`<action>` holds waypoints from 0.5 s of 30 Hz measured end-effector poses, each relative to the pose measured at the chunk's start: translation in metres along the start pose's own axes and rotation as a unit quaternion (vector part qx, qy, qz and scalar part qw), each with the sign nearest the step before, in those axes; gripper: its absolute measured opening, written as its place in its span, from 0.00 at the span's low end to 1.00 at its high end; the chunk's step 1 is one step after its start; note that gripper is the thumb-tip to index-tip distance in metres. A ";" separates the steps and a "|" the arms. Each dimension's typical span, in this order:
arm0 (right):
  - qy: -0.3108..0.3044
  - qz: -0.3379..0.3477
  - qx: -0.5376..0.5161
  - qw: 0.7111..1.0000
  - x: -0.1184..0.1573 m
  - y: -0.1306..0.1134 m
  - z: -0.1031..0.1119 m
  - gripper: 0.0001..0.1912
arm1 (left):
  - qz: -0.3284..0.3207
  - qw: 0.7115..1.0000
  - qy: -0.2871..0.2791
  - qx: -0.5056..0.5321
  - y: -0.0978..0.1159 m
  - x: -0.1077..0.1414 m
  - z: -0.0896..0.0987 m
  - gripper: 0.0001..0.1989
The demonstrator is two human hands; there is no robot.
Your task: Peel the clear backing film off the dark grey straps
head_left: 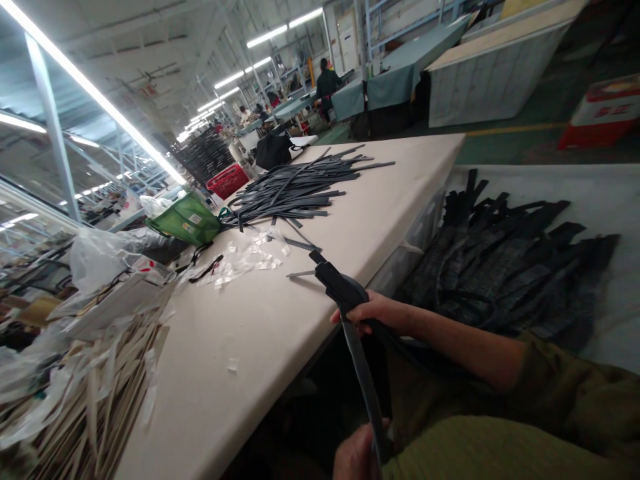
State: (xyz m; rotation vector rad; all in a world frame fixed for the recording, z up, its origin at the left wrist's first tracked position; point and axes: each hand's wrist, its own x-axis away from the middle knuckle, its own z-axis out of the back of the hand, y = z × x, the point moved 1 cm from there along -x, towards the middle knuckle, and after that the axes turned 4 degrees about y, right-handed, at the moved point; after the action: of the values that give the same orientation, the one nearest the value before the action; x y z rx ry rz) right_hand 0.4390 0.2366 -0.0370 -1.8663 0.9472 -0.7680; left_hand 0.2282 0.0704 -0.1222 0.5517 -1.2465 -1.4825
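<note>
Right hand (374, 310) wraps a folded bundle of flat black fabric strips (341, 287) by the edge of the cream bench (200, 347); left hand (353, 457) closes low on the long grey strip (359, 363) hanging from it, blurred; likely light, limp, not fragile; layers may slip or fan; best grip is the thick fold, second hold low.

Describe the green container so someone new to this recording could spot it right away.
Start at the long pale table and find the heap of dark strips toward its far end. Just left of that heap, at the table's left edge, sits the green container. Its green sides with a small whitish label set it apart from the red basket beyond.
</note>
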 end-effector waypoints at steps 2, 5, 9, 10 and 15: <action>0.039 0.025 0.028 0.999 0.003 -0.008 -0.003 0.15 | 0.005 0.998 -0.007 0.060 0.019 -0.003 0.010 0.29; 0.060 0.064 0.070 0.994 0.014 -0.015 -0.012 0.15 | -0.018 0.992 0.003 0.127 0.054 -0.021 0.022 0.32; 0.058 0.101 0.098 0.988 0.034 -0.017 -0.025 0.15 | -0.018 0.980 0.098 0.171 0.092 -0.052 0.016 0.24; 0.062 0.106 0.096 0.988 0.039 -0.017 -0.027 0.14 | -0.010 0.976 0.112 0.186 0.097 -0.057 0.010 0.23; 0.167 0.148 0.099 0.970 0.064 -0.035 -0.011 0.13 | -0.052 0.983 0.101 0.141 0.089 -0.065 -0.027 0.21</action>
State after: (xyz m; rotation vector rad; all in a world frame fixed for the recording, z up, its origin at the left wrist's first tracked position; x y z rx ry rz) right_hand 0.4739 0.1896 0.0072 -1.4058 1.2752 -0.9699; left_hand 0.3091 0.1289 -0.0694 0.9456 -1.2889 -1.3055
